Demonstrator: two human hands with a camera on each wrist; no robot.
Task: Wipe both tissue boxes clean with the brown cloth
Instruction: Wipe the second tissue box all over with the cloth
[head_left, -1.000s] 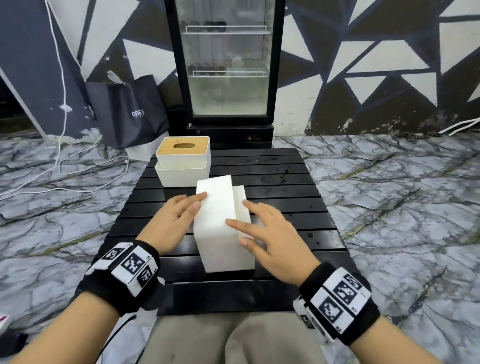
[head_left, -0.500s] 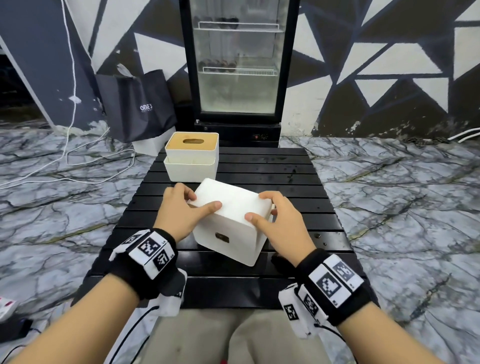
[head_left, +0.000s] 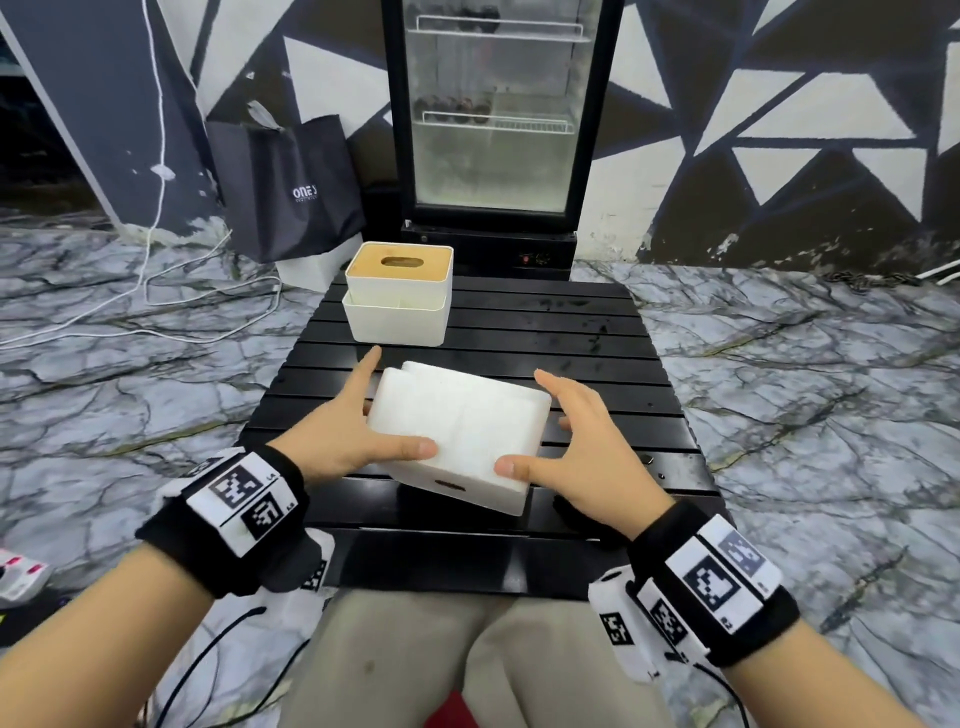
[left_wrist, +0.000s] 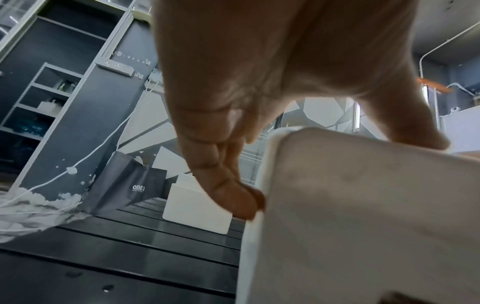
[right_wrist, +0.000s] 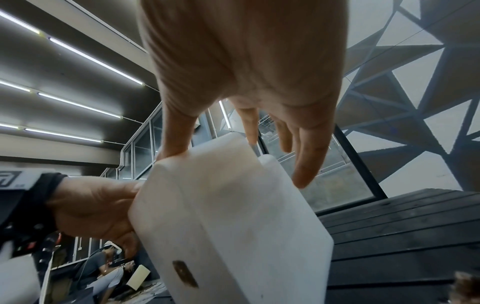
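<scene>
Now that I've tipped the box (head_left: 457, 431) flat, left hand (head_left: 337, 436) grips its 9 o'clock side, right hand (head_left: 582, 447) loosening at 3; cloth's nowhere visible.

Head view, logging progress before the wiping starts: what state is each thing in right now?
Near tissue box: white, plain side up, tilted, held between both hands over the table.
Far tissue box: upright on the table, wooden slotted lid on, untouched.
Left hand: holds the near box's left side, thumb on top.
Right hand: thumb on the box, fingers spread off its right side.
Fridge: glass door closed.
Brown cloth: not visible.
</scene>
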